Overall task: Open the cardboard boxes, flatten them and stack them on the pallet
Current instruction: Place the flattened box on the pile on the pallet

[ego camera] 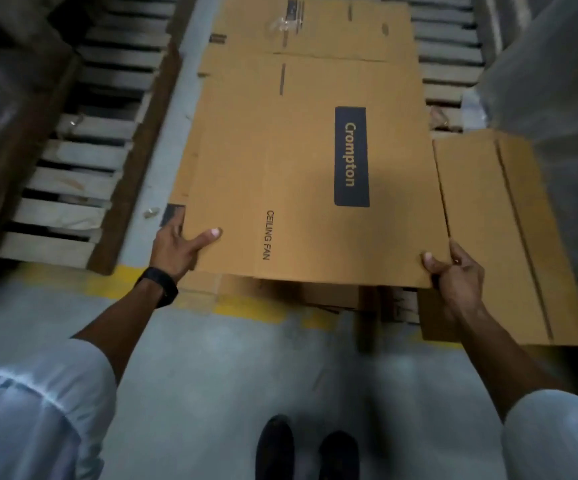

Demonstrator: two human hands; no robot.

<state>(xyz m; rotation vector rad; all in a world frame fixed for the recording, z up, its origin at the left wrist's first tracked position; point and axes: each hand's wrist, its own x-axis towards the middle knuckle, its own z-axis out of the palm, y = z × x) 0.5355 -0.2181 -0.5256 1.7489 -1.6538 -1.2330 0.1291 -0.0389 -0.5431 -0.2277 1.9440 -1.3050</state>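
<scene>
A flattened cardboard box (298, 188), printed "Crompton" and "CEILING FAN", is held level by its two near corners. The left hand (173, 251) grips the near left corner: its thumb (208, 237) lies flat on the top face while the fingers (174, 226) wrap round the left edge and go underneath. A dark wristband (158, 285) sits on that wrist. The right hand (454, 275) grasps the near right corner, thumb pressed on top and fingers curled tightly round the edge.

The box lies over a stack of flattened boxes (315, 29), whose layers show past its far edge and under its near edge; I cannot tell whether it is touching the stack or just above it. On the right a side flap (509, 237) sticks out past the right hand.

A slatted wooden pallet (83, 161) lies left of the stack, and more slats (447, 39) show at the far right. A load wrapped in plastic film (557, 81) stands at the far right. A worn yellow line (239, 306) crosses the grey floor (211, 375) under the stack's near edge. Two dark shoes (273, 445) stand nearest, between light sleeves.
</scene>
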